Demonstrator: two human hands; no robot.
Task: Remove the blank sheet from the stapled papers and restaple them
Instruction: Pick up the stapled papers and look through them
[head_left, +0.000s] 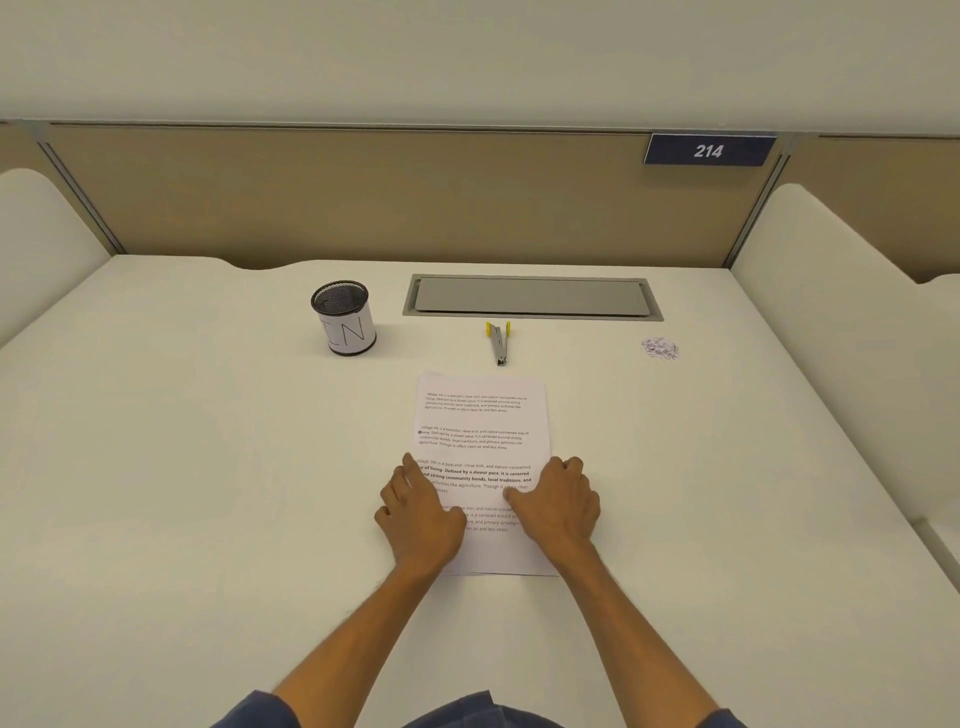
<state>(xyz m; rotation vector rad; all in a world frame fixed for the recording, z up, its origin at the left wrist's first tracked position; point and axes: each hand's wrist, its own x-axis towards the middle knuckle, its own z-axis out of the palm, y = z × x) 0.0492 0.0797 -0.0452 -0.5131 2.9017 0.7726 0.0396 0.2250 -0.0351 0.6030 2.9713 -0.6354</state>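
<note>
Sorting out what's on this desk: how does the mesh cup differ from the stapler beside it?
The mesh cup stands upright; the stapler lies flat. The cup is round, black mesh with a white paper label; the stapler is slim, grey metal with yellow ends. The cup sits left of the stapler. Both rest untouched on the desk, beyond the papers.

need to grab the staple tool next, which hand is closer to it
Right. The right hand rests on the papers below the staple tool, slightly right; the left hand lies farther left.

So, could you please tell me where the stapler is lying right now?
In the head view, the stapler lies near the desk's middle, just beyond the top edge of the papers, in front of the grey cable hatch and right of the mesh cup.
</note>
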